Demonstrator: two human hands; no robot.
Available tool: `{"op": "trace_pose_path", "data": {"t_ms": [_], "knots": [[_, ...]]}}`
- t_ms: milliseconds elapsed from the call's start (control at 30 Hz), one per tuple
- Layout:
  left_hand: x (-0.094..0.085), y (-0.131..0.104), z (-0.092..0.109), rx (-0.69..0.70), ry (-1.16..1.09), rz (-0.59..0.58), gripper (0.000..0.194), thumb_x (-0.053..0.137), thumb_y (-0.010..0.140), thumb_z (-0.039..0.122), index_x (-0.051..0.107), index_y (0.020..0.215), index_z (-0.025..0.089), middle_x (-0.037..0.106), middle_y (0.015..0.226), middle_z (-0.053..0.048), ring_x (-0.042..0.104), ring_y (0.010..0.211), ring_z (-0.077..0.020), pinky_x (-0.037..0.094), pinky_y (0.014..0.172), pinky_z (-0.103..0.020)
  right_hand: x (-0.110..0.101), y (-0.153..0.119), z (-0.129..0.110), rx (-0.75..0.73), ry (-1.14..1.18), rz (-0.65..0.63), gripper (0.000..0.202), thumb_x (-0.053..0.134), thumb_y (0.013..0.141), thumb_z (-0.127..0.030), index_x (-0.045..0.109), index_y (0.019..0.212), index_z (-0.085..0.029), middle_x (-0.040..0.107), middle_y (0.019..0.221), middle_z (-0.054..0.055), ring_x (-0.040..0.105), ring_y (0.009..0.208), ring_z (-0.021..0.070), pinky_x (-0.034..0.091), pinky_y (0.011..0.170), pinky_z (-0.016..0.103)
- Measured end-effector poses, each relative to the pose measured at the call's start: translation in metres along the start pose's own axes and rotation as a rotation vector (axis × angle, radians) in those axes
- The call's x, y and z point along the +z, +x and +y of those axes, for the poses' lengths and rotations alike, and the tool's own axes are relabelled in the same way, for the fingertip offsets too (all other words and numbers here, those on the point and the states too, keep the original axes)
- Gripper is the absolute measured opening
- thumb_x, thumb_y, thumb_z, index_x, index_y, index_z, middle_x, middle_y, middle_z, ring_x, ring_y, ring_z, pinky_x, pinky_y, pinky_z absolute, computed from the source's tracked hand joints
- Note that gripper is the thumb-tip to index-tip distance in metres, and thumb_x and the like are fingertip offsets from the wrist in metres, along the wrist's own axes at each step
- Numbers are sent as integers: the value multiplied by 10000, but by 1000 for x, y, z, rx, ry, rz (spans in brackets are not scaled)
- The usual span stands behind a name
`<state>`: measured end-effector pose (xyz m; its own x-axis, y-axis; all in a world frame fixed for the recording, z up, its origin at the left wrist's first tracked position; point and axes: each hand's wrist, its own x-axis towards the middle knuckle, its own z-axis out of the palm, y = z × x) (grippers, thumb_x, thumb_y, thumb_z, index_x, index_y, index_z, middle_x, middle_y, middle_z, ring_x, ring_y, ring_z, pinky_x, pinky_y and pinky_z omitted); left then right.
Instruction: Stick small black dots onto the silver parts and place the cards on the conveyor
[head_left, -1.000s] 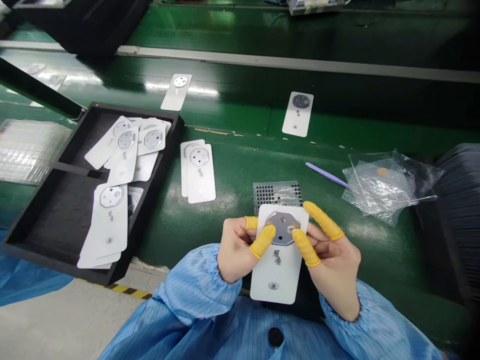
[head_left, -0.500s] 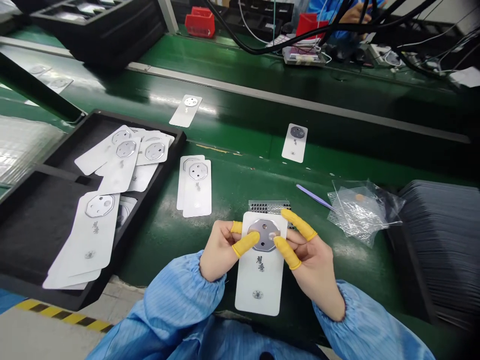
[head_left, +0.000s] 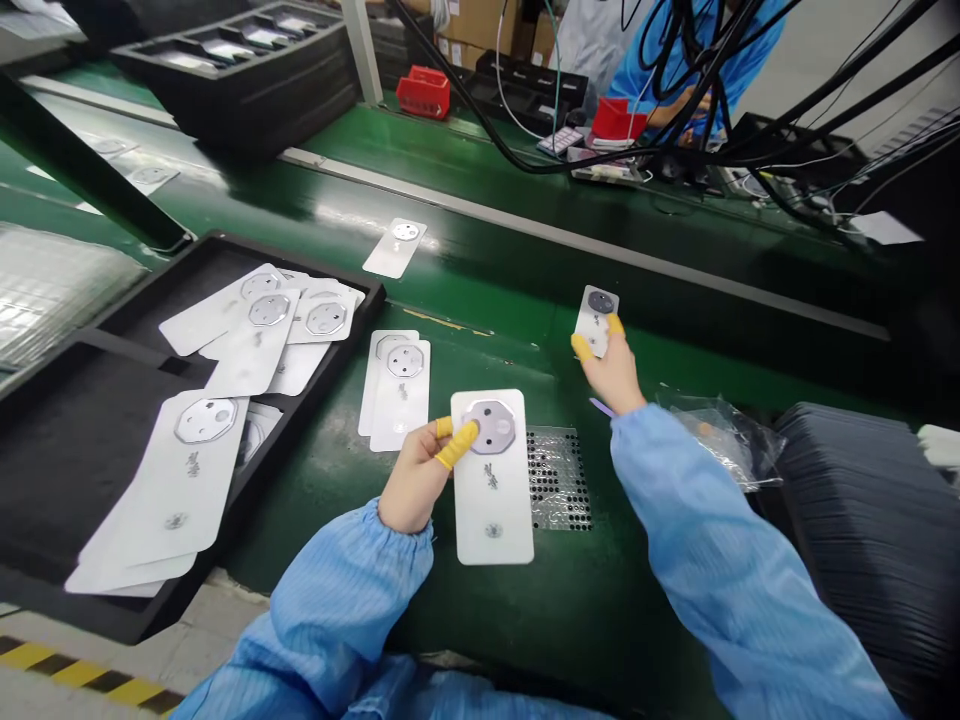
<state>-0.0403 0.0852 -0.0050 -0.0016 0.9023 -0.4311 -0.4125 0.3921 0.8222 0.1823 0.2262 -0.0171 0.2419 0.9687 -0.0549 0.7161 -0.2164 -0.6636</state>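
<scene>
Pinching the near panel [head_left: 491, 508] at its upper left edge in the left grip [head_left: 414, 480], beside the dot sheet [head_left: 559, 480], likely to leave its print [head_left: 492, 475] uncovered. Spanning the far panel [head_left: 594, 318] with the right grip [head_left: 613, 375]; cannot tell whether closed.

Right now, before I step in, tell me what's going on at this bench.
A person's left hand holds up a white card with a metallic octagon near its top. The right hand reaches out to a second card, fingers at its edges; whether it is gripped is unclear. A clear sheet with black dots lies beside the held card, and more cards lie in a black tray.
</scene>
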Motion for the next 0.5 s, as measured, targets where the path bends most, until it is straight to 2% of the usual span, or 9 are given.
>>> {"op": "trace_pose_path", "data": {"t_ms": [100,200,267,333,400,500], "knots": [[-25,17,14,146,156,174,427,818,556,479,663,705,111,671,586,-37,604,497,-145,479,490,-238,7,58,5,119,-103,28,753,679,729,-386,369,1330,-53,415,1340,286,408,1266,399,311,1033,551],[-53,45,26,239,398,391,417,770,572,489,629,682,113,634,566,-33,583,490,-154,437,466,-244,18,77,10,180,-163,42,793,727,671,-341,365,1319,-62,393,1336,289,349,1278,419,292,1019,571],[-67,65,32,253,504,461,328,743,609,412,612,673,118,632,580,-42,605,540,-177,444,506,-259,23,79,13,192,-182,53,816,740,648,-294,351,1328,-63,414,1311,273,357,1265,397,297,1028,536],[-75,81,36,263,604,496,235,726,626,318,615,690,121,658,638,-73,651,675,-242,480,613,-310,23,80,14,201,-184,70,877,758,617,-261,320,1354,-73,439,1282,253,385,1242,377,313,1030,504],[-77,89,40,288,715,538,196,707,638,263,627,741,116,696,785,-132,654,880,-325,482,771,-387,19,84,15,214,-173,91,970,791,561,-235,290,1378,-83,451,1265,246,412,1219,374,341,1018,494],[-73,85,43,380,847,606,310,665,688,242,631,950,80,622,1169,-226,498,1211,-385,363,1009,-458,7,92,17,195,-141,131,1042,830,470,-180,310,1365,-54,469,1235,277,456,1174,400,381,981,536]]}}
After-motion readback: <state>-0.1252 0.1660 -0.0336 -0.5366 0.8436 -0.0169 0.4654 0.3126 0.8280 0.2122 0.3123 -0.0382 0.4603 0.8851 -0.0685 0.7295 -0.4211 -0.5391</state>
